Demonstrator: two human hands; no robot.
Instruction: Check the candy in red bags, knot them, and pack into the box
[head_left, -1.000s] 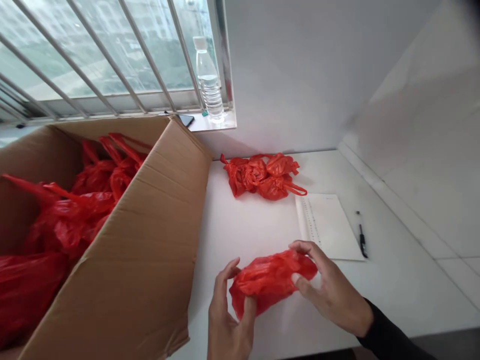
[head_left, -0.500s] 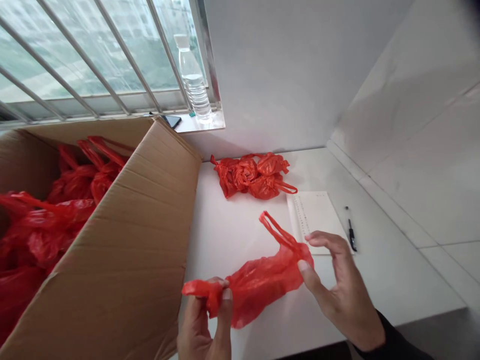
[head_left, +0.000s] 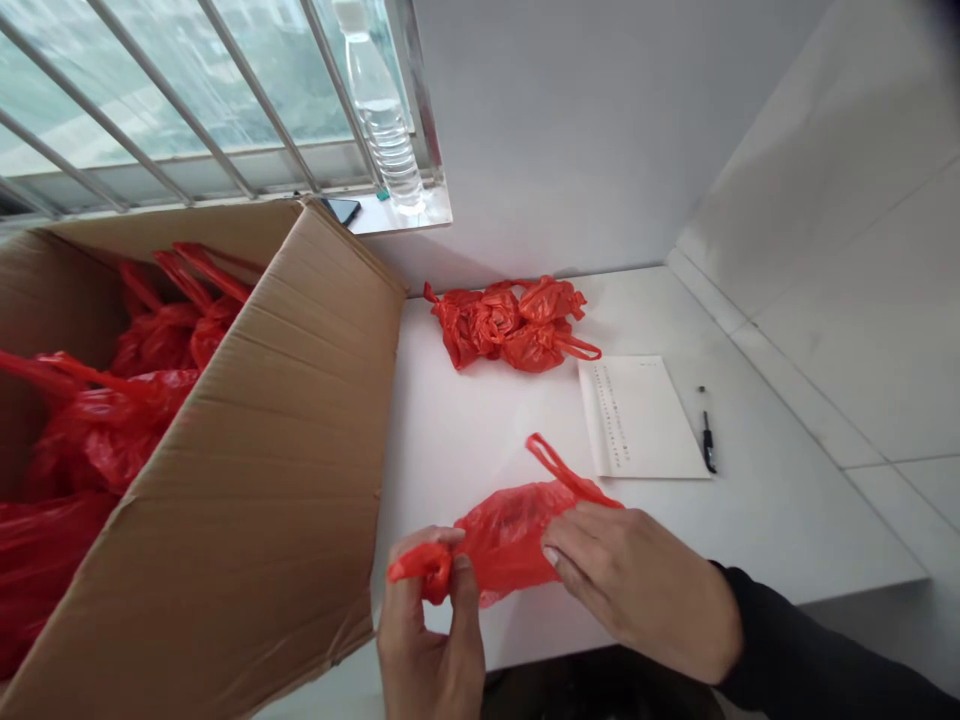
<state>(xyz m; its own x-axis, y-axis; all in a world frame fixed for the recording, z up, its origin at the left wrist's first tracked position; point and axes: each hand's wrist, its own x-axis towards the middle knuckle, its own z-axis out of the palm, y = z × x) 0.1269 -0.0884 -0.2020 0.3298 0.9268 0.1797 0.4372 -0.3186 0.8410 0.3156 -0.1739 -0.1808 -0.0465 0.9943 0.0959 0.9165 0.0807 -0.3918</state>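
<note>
Cataloguing one red bag [head_left: 506,510] over the tabletop [head_left: 472,430]: left fingers [head_left: 466,600] pinching its bunched end, right fingers [head_left: 577,540] gripping towards the other; I judge it light, soft, slippery, best held where bunched.

The white table [head_left: 472,425] carries bundled red bags [head_left: 510,328], a notebook [head_left: 660,425] and a pen [head_left: 709,446].

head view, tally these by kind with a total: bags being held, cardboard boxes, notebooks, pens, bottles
Held red bag: 1
Cardboard box: 1
Notebook: 1
Pen: 1
Bottle: 1
Total: 5
</note>
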